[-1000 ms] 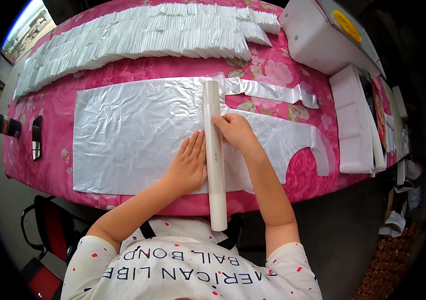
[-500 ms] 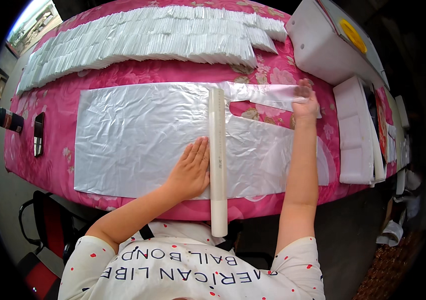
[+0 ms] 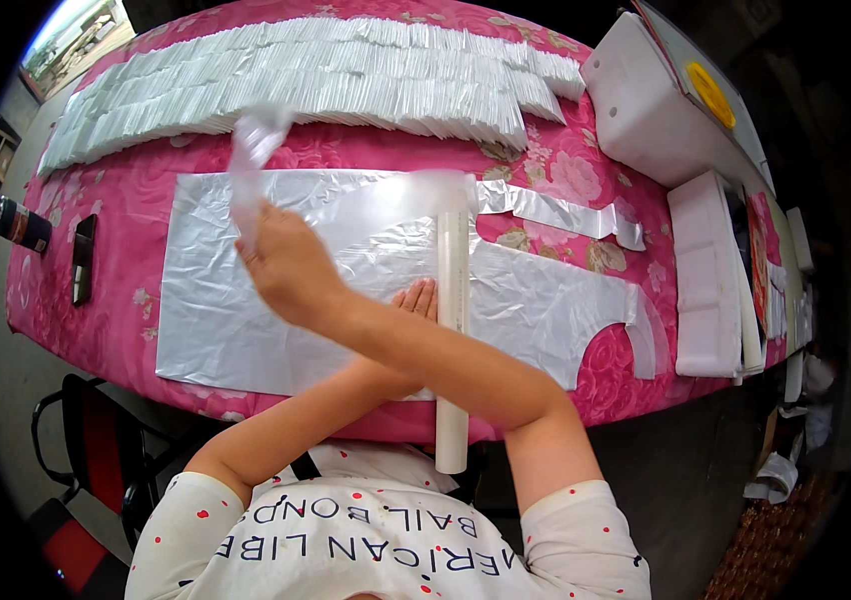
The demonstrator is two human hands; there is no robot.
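Observation:
A thin, shiny white plastic sheet shaped like an apron, with cut-out curves and strap ends at its right, lies spread on the table. Across it stands a pale tube, its near end jutting past the table edge. My left hand is flat on the sheet, fingers outstretched against the tube's left side; my right forearm hides part of it. Crossing over to the left, my right hand is closed round a lifted plastic strap, blurred by motion, which stretches back over the tube's far end.
Rows of folded white plastic packets line the far side of the pink flowered tablecloth. White foam boxes stand at the right. A phone and a dark jar are at the left, a chair below them.
My right hand has swung from the far right across to the left, pulling a strap of plastic over the tube. The tube has shifted slightly right. My left hand remains flat beside it.

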